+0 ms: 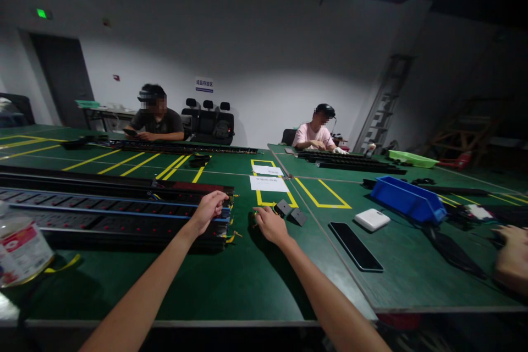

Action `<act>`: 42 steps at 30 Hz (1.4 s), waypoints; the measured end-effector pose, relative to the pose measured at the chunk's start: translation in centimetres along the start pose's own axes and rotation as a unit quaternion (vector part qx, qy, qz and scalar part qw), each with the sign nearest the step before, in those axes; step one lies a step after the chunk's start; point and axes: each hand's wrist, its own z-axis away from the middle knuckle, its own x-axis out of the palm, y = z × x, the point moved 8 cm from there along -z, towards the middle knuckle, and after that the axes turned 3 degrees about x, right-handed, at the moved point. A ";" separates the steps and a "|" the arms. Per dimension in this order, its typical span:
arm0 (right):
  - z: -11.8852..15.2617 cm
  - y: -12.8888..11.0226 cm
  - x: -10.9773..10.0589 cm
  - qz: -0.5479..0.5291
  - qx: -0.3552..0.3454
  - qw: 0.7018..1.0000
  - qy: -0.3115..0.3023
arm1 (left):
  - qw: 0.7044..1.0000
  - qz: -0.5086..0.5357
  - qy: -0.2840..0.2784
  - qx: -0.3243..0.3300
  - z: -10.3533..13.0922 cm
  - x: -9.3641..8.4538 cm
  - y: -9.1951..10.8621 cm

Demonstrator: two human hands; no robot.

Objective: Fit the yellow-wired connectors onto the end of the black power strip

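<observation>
At the centre of the frame, my left hand (208, 212) is at the right-hand ends of the black strips (124, 225), its fingers curled in toward the thumb; I cannot tell whether they pinch anything. The strips lie side by side across the left of the frame, flat on the green desk (198, 291), with red spots along them and blue edges. Yellowish wires (233, 237) stick out of their ends, just beside my left hand.

A little right of centre, my right hand (272, 224) is low over the desk, apart from the strips. Its fingers are bent and point left toward my other hand; what they hold, if anything, is too small for me to tell. Just beyond it sit two dark blocks (290, 212), and above those in the frame lies a white sheet (269, 183) on yellow tape lines.

To the lower right I have a phone (356, 246) lying flat, with a white box (372, 220) near its upper end and a blue bin (402, 198) farther right. At the left edge stands a bottle (25, 247). Another person's hand (512, 258) shows at the right edge.
</observation>
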 end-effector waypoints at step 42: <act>0.8 -3.1 -0.7 0.095 -0.110 0.986 0.087 | 1.000 0.015 0.002 -0.011 -0.5 -0.4 -0.7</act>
